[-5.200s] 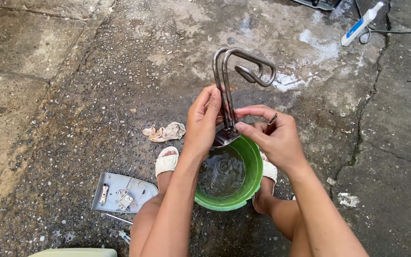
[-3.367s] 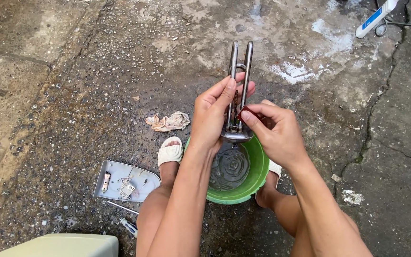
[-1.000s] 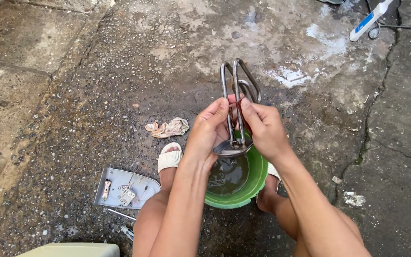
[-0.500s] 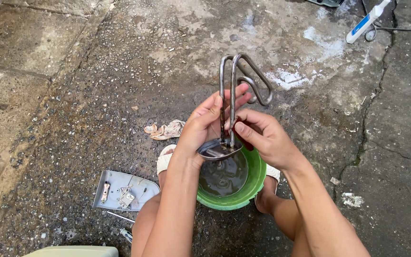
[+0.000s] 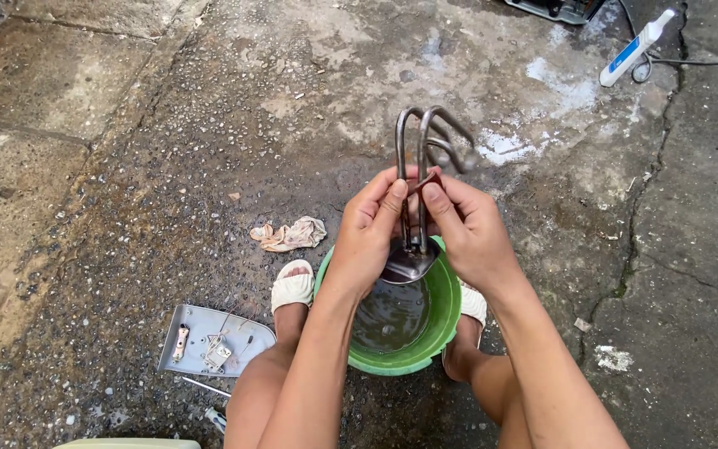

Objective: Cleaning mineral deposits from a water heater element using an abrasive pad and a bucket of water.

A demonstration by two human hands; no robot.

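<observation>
Since half a second ago I have turned the heating element (image 5: 420,179) so its looped tubes stand more upright, and both thumbs have come together on the tubes.

Nearest me, below the hands, the green basin (image 5: 425,333) sits between my sandalled feet with murky water in it. The element's round flange hangs just above that water, directly under the grip. My left hand (image 5: 369,229) is closed around the tubes from the left, thumb pressed against them; my right hand (image 5: 469,229) is closed on them from the right, thumb tip touching a thin reddish strip across the tubes. Both grips are tight on the element, nothing else in them.

To do this well, I judge the left hand should hold steady while the right thumb rubs, keeping the flange over the basin so drips fall in.

Left of the grip lie a crumpled rag (image 5: 288,234) and, nearer me, a grey metal cover plate (image 5: 209,337). Far beyond, to the right, a white tube (image 5: 635,48) rests on wet concrete.
</observation>
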